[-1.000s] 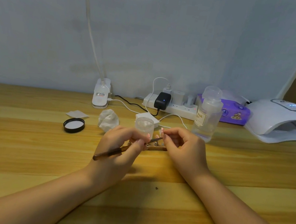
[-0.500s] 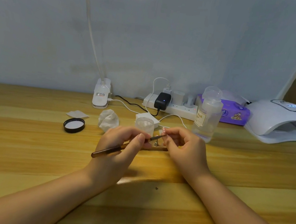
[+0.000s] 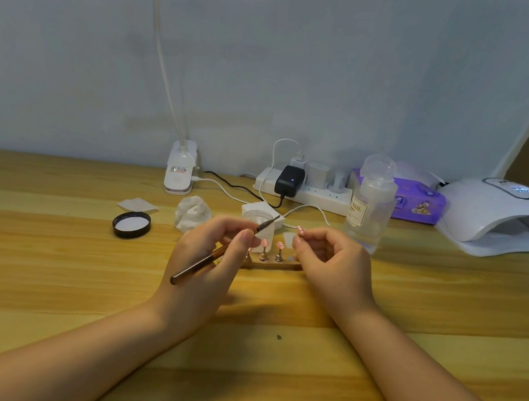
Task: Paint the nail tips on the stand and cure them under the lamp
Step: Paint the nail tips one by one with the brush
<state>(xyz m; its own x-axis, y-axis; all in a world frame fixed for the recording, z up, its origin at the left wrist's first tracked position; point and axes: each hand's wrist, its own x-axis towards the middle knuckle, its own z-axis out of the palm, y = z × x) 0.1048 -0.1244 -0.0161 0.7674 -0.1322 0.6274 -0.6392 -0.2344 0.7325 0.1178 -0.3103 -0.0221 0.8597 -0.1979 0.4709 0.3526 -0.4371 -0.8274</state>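
Wooden desk (image 3: 37,268); left hand (image 3: 208,260) in pinching grip on brush (image 3: 212,258), right hand (image 3: 329,266) pinching nail tip (image 3: 300,229).

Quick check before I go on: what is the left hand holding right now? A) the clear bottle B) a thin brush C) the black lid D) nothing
B: the left hand grips a thin brush, its tip raised toward the small jar, while the black lid lies on the table and the clear bottle stands untouched behind the right hand.
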